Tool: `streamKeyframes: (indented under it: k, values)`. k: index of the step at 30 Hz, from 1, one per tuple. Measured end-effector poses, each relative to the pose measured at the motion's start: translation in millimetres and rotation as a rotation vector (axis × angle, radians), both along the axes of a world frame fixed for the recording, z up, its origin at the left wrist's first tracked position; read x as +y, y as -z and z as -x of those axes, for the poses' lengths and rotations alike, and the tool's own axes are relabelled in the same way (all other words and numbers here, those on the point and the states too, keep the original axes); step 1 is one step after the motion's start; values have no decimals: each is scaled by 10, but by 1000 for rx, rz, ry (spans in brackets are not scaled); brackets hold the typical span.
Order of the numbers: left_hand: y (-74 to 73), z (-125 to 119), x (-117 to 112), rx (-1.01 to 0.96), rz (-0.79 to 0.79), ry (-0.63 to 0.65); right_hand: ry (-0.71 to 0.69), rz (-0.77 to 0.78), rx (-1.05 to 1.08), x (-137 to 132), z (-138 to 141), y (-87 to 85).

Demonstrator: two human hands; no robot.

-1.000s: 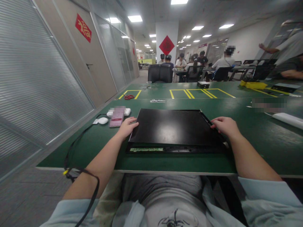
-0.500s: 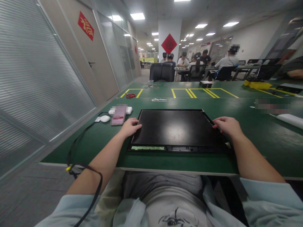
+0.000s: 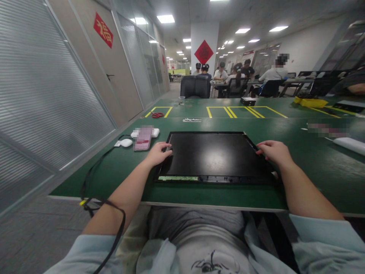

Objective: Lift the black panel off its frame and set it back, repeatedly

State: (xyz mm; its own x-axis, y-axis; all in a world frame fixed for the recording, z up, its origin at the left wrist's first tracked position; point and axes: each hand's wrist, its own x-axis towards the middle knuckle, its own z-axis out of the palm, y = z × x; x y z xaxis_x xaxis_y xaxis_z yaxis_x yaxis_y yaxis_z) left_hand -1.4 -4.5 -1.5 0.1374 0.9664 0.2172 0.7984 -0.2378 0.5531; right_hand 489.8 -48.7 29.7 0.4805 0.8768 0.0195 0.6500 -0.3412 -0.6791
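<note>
A black LCD screen panel [image 3: 211,152] lies flat on the green table in front of me, with a green circuit strip [image 3: 178,178] along its near edge at the left. My left hand [image 3: 158,153] is closed over the panel's left edge, thumb and fingertips on its border. On the opposite side, my right hand [image 3: 273,151] pinches the right edge, where a thin strip of the frame stands out. The undersides of both hands' fingers are hidden.
Left of the panel lie a phone [image 3: 143,138], white earbud-like pieces and a black cord [image 3: 104,155] running over my left forearm. Farther off are red scissors [image 3: 157,115], a clear cup [image 3: 181,100], a small black box [image 3: 248,101] and a yellow item [image 3: 310,102]. People sit beyond.
My left hand has shifted slightly to the right, its fingertips farther over the panel's left border. My right hand and the panel look almost unmoved.
</note>
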Motion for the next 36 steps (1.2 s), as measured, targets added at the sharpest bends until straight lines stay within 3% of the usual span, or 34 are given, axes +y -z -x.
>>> streamKeyframes:
  k: [5,9,14,17,21,26,36]
  values:
    - [-2,-7,-12,16,-12,14,0,-14,-16,11,-11,27]
    - [-1,-3,-20,3,3,-39,7,-40,-20,-18,41,-5]
    - [24,18,14,129,-35,-108,43,-86,-91,-17,-9,-5]
    - [41,37,51,201,-3,-130,37,9,-233,44,-124,53]
    - [66,53,90,237,18,-111,-30,170,-256,150,-229,169]
    - [73,46,100,192,13,-114,-85,166,-324,216,-238,262]
    - [17,16,55,219,35,-126,-103,199,-352,214,-248,287]
